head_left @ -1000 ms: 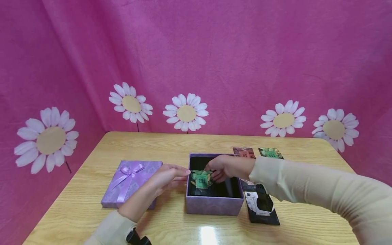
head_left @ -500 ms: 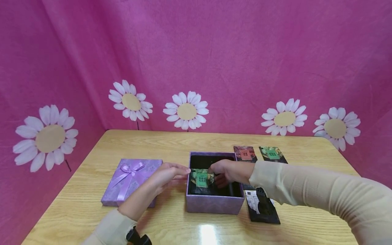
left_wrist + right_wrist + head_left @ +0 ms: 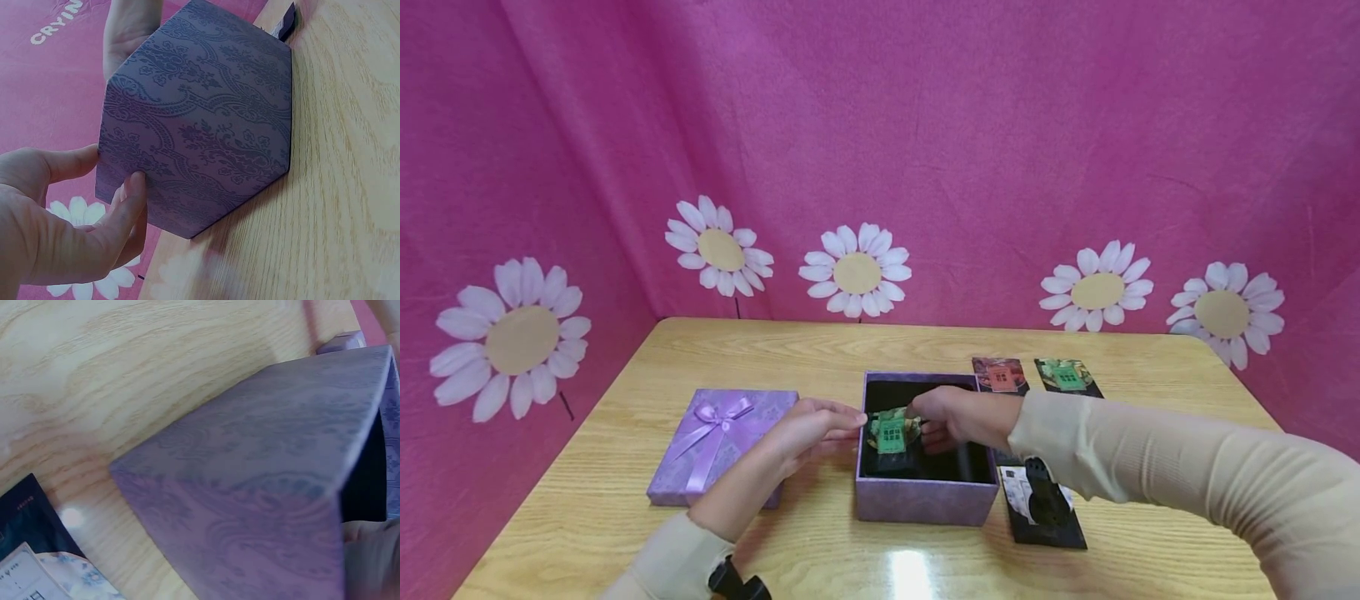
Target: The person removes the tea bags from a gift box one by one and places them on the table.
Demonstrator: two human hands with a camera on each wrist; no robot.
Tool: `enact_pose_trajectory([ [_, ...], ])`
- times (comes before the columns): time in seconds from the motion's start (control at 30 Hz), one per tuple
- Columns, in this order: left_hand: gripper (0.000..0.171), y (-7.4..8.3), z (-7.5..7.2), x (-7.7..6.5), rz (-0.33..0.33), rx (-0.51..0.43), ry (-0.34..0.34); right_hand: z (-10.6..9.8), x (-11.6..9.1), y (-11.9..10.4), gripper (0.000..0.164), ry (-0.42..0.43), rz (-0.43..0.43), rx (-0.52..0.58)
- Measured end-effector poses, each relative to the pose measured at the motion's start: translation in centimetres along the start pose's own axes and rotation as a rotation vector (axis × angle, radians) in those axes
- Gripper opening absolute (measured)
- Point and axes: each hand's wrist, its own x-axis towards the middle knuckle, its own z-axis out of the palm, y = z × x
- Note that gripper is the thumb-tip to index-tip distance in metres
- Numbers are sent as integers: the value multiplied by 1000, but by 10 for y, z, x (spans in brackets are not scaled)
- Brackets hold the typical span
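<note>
The purple gift box [image 3: 925,502], patterned and lidless, stands on the table. Inside its left half, a black packet with a green label [image 3: 891,435] leans with its top raised. My right hand [image 3: 955,417] reaches into the box and pinches the packet's right edge; its lower fingers fade into the dark interior. My left hand [image 3: 814,429] touches the box's left side. In the left wrist view, the left hand's thumb is at the rim and its fingertips [image 3: 136,182] rest on the outer wall. The right wrist view shows mostly the outer walls, with little of the right hand.
Left of the box lies its purple lid [image 3: 730,442] with a ribbon bow. On the right lie a red-labelled packet [image 3: 1000,377], another green-labelled packet [image 3: 1067,377] and a white-and-black packet [image 3: 1045,533]. My right forearm passes over that side. A pink curtain [image 3: 925,125] hangs behind the wooden table [image 3: 805,342].
The green-labelled packet in the box has shifted slightly left and tilted up in my right hand. The left hand, box and lid have stayed in place.
</note>
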Motion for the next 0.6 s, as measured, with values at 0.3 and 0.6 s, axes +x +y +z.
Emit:
enact_pose_trajectory([
  [0.3,34,0,-1,0,-2,9,-8,1,-7,-14,22,-45,-70,32],
  [0.6,35,-1,-1,1,3,-19,-27,17,-2,-11,9,-64,-98,22],
])
